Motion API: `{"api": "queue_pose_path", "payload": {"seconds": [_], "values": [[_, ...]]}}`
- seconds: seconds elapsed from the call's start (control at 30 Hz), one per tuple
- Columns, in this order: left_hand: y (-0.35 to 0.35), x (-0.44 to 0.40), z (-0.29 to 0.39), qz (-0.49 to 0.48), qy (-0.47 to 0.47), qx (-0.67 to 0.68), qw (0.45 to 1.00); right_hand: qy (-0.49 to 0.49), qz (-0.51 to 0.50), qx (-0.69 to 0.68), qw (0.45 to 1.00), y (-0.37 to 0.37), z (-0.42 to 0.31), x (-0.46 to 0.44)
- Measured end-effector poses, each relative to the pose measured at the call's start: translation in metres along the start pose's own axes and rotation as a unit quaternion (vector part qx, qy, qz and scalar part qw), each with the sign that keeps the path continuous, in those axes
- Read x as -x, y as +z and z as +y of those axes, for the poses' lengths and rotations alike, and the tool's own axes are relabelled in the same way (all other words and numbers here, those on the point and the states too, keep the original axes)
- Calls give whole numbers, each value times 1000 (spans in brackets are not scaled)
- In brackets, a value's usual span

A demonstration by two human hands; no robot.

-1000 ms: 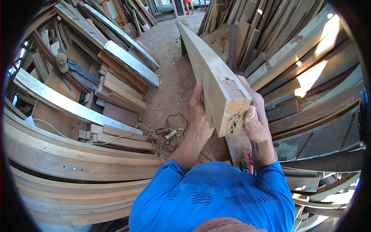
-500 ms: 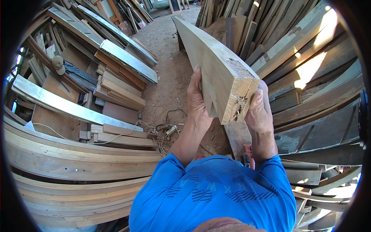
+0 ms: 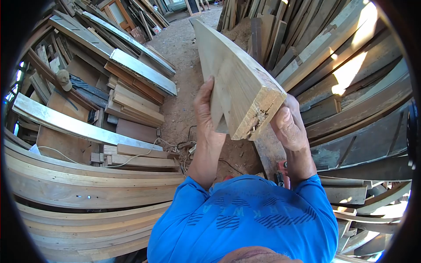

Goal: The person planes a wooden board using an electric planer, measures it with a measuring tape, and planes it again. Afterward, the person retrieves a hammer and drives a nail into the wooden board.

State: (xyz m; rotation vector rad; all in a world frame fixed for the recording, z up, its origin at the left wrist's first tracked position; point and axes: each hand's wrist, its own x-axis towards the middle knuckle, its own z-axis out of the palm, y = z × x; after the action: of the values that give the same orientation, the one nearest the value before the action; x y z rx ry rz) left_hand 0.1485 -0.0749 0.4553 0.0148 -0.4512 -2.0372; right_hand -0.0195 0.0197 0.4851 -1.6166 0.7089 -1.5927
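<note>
A long, thick wooden plank (image 3: 234,81) is held up in front of my chest, its near end facing me. That end has a rough, crumbled hole in the grain, and the far end reaches away over the ground. My left hand (image 3: 205,107) grips the plank's left side, thumb along the face and the other fingers hidden behind it. At the near right corner, my right hand (image 3: 289,125) is closed round the edge with its thumb by the end grain. Under the plank, a board (image 3: 268,153) is partly covered, with a red power tool (image 3: 283,171) beside it.
Stacked planks (image 3: 87,188) line the left side, with a pale board (image 3: 79,120) across them. More timber (image 3: 351,87) leans and lies along the right. A white cable (image 3: 127,161) crosses the left stack toward the dirt floor (image 3: 180,105).
The plank has shifted left and rolled, showing more of its broad left face and less of its top edge. Both hands have moved left with it, still holding on.
</note>
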Motion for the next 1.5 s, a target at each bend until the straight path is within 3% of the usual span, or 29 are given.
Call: {"api": "queue_pose_path", "payload": {"seconds": [0.1, 0.17, 0.23, 0.37, 0.43, 0.5, 0.6, 0.7, 0.8, 0.93, 1.0, 1.07, 1.13, 1.17, 1.27, 1.33, 1.47, 1.5], "values": [[5, 3, 17, -20, 37, -55, 998, 66, -14, -1, 998, -33, 36, 33], [3, 1, 28, -29, 15, -21, 999, 137, 20, 168, 976, -68, 83, 69], [3, -2, 29, -45, -2, 14, 999, 250, 90, 321, 909, -94, 130, 118], [11, -2, 13, -38, -1, 60, 998, 437, 78, 543, 712, -155, 215, 258], [26, 1, 7, -23, 11, 54, 998, 510, 92, 550, 655, -165, 228, 317], [12, -2, 8, -53, -11, 64, 996, 605, 94, 471, 635, -160, 210, 340], [0, -3, 5, -63, -10, 73, 995, 596, 120, 419, 674, -158, 233, 405], [-5, -2, 2, -63, -7, 72, 995, 512, 148, 507, 678, -156, 254, 440], [-17, -1, 0, -18, 1, 17, 1000, 549, 177, 322, 750, -165, 238, 438], [-13, 12, -32, 82, 16, -132, 988, 586, 236, 91, 770, -165, 250, 467], [-26, 26, -60, 116, -56, -133, 983, 579, 256, 142, 761, -157, 245, 464], [-63, 37, -92, 136, -129, -112, 976, 570, 280, 176, 752, -147, 234, 452], [-117, 50, -128, 148, -166, -177, 959, 563, 311, 193, 741, -138, 220, 449], [-153, 57, -150, 179, -174, -180, 952, 542, 335, 185, 748, -133, 209, 447], [-269, 78, -213, 264, -203, -190, 924, 563, 425, 150, 693, -120, 167, 432], [-329, 95, -244, 324, -223, -199, 898, 533, 447, 123, 707, -119, 156, 451], [-356, 92, -275, 336, -251, -173, 891, 545, 453, 180, 682, -114, 102, 410], [-373, 93, -282, 316, -250, -231, 886, 549, 446, 197, 680, -114, 94, 402]]}}
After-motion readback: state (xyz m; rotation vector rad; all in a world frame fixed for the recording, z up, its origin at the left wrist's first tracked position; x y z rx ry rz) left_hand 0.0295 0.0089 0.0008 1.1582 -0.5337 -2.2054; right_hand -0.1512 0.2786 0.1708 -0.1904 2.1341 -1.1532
